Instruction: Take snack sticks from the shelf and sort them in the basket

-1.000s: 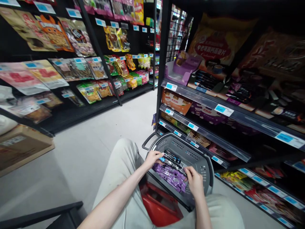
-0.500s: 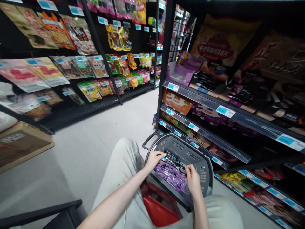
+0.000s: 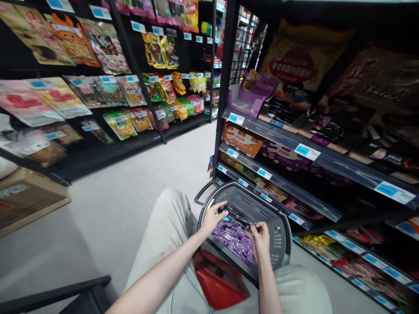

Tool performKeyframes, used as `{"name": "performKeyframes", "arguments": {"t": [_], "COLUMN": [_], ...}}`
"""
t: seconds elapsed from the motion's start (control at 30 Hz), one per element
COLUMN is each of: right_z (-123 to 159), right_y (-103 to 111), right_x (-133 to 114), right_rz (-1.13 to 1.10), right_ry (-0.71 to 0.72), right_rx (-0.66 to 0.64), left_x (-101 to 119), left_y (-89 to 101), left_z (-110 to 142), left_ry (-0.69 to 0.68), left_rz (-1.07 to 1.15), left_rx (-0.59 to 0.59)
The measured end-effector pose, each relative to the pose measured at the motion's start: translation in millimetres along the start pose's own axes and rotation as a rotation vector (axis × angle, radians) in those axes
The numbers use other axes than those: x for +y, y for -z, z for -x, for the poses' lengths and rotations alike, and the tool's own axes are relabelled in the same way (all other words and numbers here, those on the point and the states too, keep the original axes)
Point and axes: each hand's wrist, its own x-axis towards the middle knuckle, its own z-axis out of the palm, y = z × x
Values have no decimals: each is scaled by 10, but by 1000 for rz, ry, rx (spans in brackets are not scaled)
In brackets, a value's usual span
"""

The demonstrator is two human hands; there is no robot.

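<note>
A grey shopping basket point(image 3: 284, 244) rests between my knees, holding slim purple sachets point(image 3: 234, 240) in its near part and slim black sachets point(image 3: 237, 214) behind them. At the left ends of the black ones is my left hand point(image 3: 212, 220), its thumb and forefinger spread apart over them. My right hand point(image 3: 260, 242) pinches the right end of a black sachet between thumb and fingers. That sachet lies just above the purple ones, its far end close to my left thumb. My fingers partly cover the sachets.
Dark shelving point(image 3: 278, 128) with boxes and sachets stands close on the right. Across the aisle is a rack of hanging snack bags point(image 3: 121, 124). A cardboard box point(image 3: 31, 200) sits on the floor at left. Something red point(image 3: 219, 279) is beneath the basket.
My left thumb and forefinger have parted from their pinch on the black sachets. My right hand has moved slightly left and up, still pinching a sachet end. The view has shifted slightly.
</note>
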Motion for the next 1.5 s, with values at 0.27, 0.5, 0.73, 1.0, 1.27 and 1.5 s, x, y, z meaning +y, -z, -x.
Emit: {"name": "performKeyframes", "arguments": {"t": [0.27,0.5,0.73,1.0,1.27,1.5], "right_z": [-41,-67,-99,8,73,50], "right_y": [73,259,370,24,-98,-112], "right_x": [-20,-109,-67,43,44,143], "right_rz": [88,-58,14,83,-103,40], "right_ry": [220,22,-78,-99,-188,-116], "right_rx": [140,137,142,-27,-30,114], "left_x": [-202,-172,-203,-228,-235,-249], "left_y": [-38,17,31,-194,-242,-336], "left_z": [-19,3,159,357,391,444], "left_ry": [228,263,486,458,475,465], "left_rz": [296,84,-161,-42,47,77], "left_rx": [-94,-426,-1030,-981,-929,-756]}}
